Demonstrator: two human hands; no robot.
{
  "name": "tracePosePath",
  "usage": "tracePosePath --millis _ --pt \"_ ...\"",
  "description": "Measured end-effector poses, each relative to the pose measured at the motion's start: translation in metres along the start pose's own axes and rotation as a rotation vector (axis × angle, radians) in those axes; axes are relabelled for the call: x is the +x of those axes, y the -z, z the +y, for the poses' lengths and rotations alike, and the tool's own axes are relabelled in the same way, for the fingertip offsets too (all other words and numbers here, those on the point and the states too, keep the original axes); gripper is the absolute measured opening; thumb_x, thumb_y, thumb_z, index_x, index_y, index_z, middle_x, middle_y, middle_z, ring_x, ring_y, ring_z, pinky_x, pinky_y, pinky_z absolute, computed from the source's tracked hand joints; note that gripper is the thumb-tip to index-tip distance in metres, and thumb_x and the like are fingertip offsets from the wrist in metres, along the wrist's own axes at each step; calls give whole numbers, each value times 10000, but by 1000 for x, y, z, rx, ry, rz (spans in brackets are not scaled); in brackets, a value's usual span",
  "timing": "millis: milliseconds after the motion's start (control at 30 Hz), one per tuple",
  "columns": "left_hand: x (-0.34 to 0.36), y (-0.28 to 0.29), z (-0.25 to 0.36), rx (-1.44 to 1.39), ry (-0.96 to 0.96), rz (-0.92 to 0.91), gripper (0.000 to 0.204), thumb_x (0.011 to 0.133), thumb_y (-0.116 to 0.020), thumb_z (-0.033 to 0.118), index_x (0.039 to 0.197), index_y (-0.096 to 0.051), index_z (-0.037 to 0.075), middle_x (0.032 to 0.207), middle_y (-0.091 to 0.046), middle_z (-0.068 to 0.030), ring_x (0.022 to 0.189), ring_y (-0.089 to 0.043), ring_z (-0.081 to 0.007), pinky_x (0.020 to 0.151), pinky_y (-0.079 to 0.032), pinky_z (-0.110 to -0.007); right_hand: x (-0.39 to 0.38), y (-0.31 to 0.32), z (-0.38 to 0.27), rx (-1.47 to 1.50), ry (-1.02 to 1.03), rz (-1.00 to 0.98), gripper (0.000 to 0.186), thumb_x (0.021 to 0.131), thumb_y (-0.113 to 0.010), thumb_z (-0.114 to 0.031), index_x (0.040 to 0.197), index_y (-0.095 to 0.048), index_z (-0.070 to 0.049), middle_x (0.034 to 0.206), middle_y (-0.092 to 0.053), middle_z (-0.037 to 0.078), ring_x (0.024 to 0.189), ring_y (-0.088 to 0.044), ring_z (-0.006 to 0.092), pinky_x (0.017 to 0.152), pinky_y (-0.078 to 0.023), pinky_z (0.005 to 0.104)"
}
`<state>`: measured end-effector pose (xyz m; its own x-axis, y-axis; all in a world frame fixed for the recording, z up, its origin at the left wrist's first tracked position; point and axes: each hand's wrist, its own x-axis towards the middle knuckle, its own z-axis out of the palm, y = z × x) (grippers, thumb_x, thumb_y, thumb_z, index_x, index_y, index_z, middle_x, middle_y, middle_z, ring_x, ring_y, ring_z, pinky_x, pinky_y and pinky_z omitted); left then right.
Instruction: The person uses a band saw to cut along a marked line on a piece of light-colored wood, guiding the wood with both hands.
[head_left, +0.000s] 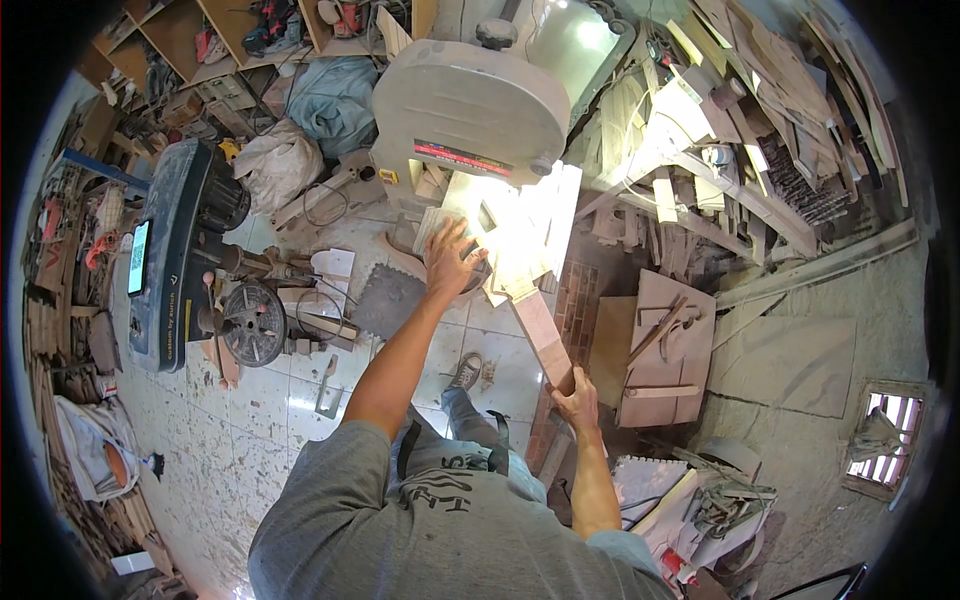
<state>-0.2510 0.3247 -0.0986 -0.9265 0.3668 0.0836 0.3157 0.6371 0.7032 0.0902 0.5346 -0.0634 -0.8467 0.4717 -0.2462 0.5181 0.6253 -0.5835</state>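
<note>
A large grey band saw (470,105) stands in front of me, its lit table (562,200) under the upper housing. A long pale wooden board (541,335) reaches from the bright table toward me. My right hand (576,402) is closed around its near end. My left hand (452,258) lies with fingers spread at the table's left side, next to pale wood (432,228). Glare washes out the board's far end, and I cannot make out the blade there. Whether the left fingers touch the board is also unclear.
At left stands a dark drill press (172,260) with a phone (139,258) on it and a round slotted plate (254,323). Offcuts (790,90) pile up at the far right. Wooden panels (665,350) lean right of the board. Cloth bundles (335,105) lie behind.
</note>
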Motion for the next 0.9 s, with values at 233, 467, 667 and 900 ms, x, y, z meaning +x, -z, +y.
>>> tracePosePath --millis 233,467,667,900 --pt "0 1 1 -11 6 5 498 944 -746 478 1234 -794 75 1612 -528 -74 1570 -328 -277 1293 -167 -499 1 -5 3 -17 -11 -11 845 786 -871 -414 1455 -555 -7 1216 -693 297 1120 -680 466 944 -557 500" --pt "1 -1 -1 -9 23 1 495 948 -743 470 1255 -785 83 1617 -520 -75 1566 -328 -279 1290 -170 -503 1 -9 4 -46 -25 -39 818 793 -865 -408 1438 -558 -9 1184 -700 296 1097 -686 471 924 -560 510" --pt "1 -2 0 -31 9 25 479 949 -742 438 1250 -782 68 1599 -542 -82 1555 -350 -291 1283 -177 -507 -1 -11 2 -12 -7 -5 797 793 -869 -405 1416 -562 -15 1152 -708 296 1067 -693 480 904 -563 514" --pt "1 -4 -2 -33 1 41 489 960 -723 443 1238 -783 45 1605 -537 -81 1547 -360 -292 1283 -173 -505 -3 -14 -2 16 -30 -2 797 789 -875 -409 1411 -558 -25 1144 -703 312 1059 -695 487 879 -570 519"
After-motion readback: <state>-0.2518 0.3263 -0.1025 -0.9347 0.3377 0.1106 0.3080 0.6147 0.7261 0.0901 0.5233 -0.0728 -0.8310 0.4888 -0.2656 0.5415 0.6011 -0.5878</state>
